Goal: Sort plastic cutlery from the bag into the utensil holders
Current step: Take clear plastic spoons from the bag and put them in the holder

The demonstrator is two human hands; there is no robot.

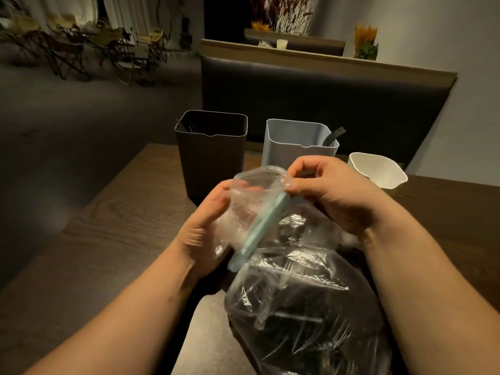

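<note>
Your left grip (205, 231) clasps the wrapper (251, 185) round the teal utensil (262, 226); your right grip (335, 193) pinches its mouth. Peel it wide, keeping the utensil steady.

Blurred in small bag (251, 185): pale green utensil (259, 228), type unreadable. Cut at 6 o'clock: large bag (319, 272), cutlery (297, 318) inside indistinct. Too dark, 11 o'clock: contents of black holder (213, 161).

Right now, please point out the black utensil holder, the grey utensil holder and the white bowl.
black utensil holder (213, 163), head view, on its front wall.
grey utensil holder (278, 155), head view, on its front wall.
white bowl (378, 169), head view, on its inner wall.
</note>
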